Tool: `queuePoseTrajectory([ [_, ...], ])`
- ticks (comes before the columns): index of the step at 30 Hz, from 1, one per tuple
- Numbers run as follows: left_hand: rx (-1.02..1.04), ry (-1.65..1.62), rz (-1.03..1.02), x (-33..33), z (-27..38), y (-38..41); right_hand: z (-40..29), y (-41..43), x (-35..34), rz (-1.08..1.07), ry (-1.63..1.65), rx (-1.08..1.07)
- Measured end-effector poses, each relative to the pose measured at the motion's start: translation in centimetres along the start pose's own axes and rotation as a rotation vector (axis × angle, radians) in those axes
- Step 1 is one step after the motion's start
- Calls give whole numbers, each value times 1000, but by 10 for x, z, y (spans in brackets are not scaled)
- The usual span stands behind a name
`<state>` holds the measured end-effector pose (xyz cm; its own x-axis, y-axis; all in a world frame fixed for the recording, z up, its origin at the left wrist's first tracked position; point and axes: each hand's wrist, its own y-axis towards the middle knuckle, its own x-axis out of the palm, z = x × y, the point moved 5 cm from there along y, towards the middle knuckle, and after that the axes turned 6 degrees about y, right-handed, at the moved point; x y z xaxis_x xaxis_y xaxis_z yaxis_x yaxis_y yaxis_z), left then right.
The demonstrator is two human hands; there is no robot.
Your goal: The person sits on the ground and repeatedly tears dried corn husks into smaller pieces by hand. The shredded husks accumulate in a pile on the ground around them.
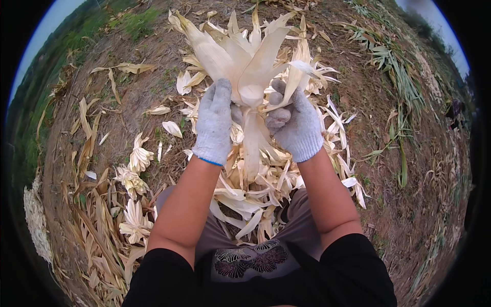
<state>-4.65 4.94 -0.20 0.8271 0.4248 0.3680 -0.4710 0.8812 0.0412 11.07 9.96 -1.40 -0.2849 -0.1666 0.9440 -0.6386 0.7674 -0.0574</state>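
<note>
A fanned bunch of pale dry corn husks is up in front of me, its cut round base facing me. My left hand, in a light grey knit glove, grips the bunch at its left side near the base. The thumb lies on top, and most of the fingers are hidden behind the husks. My right hand, gloved the same way, pinches a husk strip at the right of the base, its fingers curled. One wide husk leaf hangs down from the base between my wrists.
Loose husks lie heaped between my legs and under my hands. Several tied-looking husk bunches rest at the left beside dry brown corn leaves. Greener cut stalks lie on the soil at the right. A whitish pile is far left.
</note>
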Motion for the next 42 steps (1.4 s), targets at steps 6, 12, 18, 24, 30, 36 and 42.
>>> queuePoseTrajectory([
  [6, 80, 162, 187, -19, 11, 7, 0, 4, -30, 407, -16, -157],
  [12, 380, 462, 297, -23, 25, 19, 26, -23, 7, 80, -686, -64],
  [18, 636, 747, 102, 18, 5, -11, 30, -16, 24, -3, -850, -346],
  [24, 156, 358, -109, 38, -19, -26, -4, -1, -29, 292, -417, -330],
  [30, 195, 373, 139, 0, 7, -5, -21, -7, -30, 334, -614, -279],
  [36, -58, 429, -116, 8, 3, -7, -9, -19, 6, 186, -1249, -177],
  [42, -114, -24, 79, -8, -12, 0, -2, -2, -31, 222, -643, -64],
])
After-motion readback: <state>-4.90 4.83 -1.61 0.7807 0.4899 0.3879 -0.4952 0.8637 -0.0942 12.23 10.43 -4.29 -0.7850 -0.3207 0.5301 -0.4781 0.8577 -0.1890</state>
